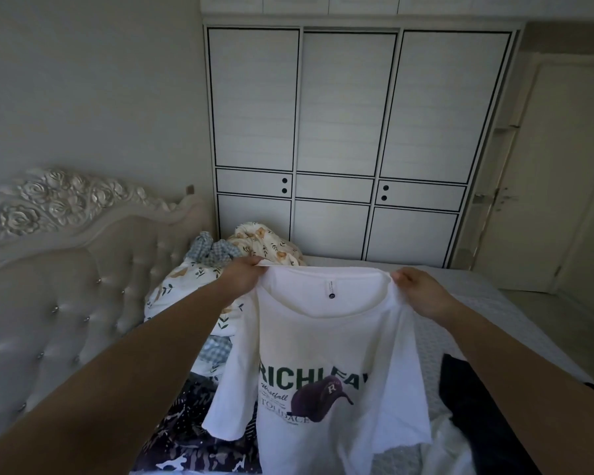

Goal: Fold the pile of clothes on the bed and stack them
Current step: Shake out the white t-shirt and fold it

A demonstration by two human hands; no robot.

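Right, the grey quilted bed (pixel 515 323) fills the lower view, with a dark patterned garment (pixel 186 423) at its left and a black garment (pixel 477 406) at its right. We hold the white printed cotton T-shirt (pixel 326 365) in the air above it, print facing us. Our left hand (pixel 242 275) and right hand (pixel 417 291) each pinch a shoulder seam. We should keep the shoulders level and taut, then lay it flat before folding.

Both hands (pixel 242 274) (pixel 415 287) raised, arms outstretched, fingers pinching.
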